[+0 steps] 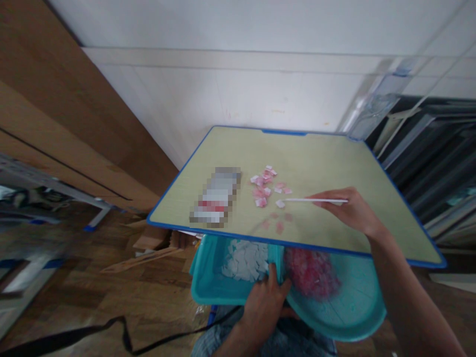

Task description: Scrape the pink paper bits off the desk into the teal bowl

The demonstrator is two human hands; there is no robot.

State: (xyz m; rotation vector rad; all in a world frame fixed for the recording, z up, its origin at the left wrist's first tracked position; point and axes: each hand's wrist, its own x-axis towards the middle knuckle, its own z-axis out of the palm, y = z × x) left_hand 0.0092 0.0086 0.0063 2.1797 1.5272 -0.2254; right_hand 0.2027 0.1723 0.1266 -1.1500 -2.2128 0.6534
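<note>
My right hand is closed on a thin white stick, held nearly level just above the folding table. At the stick's tip is a small white piece; whether the two touch I cannot tell. Left of it several small pink-and-white pieces are scattered in a loose group. Below the table edge, my left hand is at the rim between two teal containers, its index finger and thumb apart. Small white pieces fill part of the rectangular basin. The round basin has a blurry heap of pink pieces.
A pixelated phone-like object lies on the left of the blue-edged table. A white wall stands behind. Dark panels lean at the right, beside a clear plastic bottle. Cardboard and a black strap are at the left.
</note>
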